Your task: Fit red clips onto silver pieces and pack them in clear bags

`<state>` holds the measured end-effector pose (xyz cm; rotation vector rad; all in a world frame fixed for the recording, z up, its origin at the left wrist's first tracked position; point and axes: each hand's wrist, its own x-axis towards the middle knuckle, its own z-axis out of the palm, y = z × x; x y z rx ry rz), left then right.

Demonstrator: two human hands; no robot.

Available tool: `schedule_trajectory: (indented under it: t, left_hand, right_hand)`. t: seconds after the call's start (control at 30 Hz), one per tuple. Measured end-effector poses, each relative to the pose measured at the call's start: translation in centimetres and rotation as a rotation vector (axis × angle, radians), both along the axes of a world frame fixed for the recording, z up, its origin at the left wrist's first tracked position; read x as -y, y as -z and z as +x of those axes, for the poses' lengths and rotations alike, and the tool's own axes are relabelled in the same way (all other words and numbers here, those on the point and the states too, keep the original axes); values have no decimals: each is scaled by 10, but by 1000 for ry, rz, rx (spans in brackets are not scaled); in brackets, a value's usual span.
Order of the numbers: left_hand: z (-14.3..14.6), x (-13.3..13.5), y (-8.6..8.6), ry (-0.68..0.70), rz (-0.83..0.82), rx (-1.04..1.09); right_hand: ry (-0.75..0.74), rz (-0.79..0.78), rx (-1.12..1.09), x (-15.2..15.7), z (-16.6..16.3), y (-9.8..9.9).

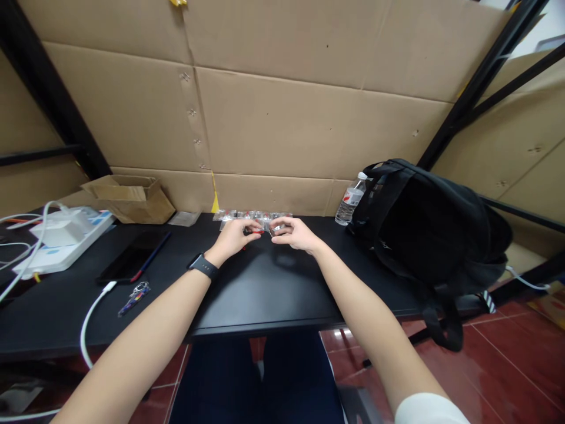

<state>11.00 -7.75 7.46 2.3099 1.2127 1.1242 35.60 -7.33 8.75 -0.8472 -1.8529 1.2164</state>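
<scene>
My left hand [233,237], with a dark watch on its wrist, is above the back of the black table, its thumb and fingers pinched on a small red object [259,232]. Close beside it, fingertips almost meeting, my right hand [297,234] curls its thumb and fingers around a small clear plastic bag [272,229]. The fingers partly hide both items, so their details are unclear. Just behind the hands, a row of small clear plastic packets [227,215] with red bits inside lies along the cardboard wall.
On the left are a cardboard box [136,197], a power strip [66,250] with white cables, a dark phone [135,256] on a cable, and a keychain [134,299]. To the right stand a water bottle [351,201] and a black backpack [436,229]. Cardboard [282,129] walls the back.
</scene>
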Motion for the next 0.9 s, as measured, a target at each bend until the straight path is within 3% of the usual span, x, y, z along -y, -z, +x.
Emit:
schedule_trajectory:
  t: [0.17, 0.37, 0.67, 0.9]
  left_hand:
    - [5, 4, 1, -21, -7, 50]
    - [8, 6, 0, -16, 59, 88]
    - [7, 7, -4, -47, 224, -73]
    - [11, 9, -4, -14, 212, -64]
  right_hand:
    - [67, 23, -134, 2, -15, 9]
    - [32, 27, -174, 7, -23, 10]
    - [30, 59, -179, 7, -27, 13]
    - [67, 27, -204, 5, -29, 19]
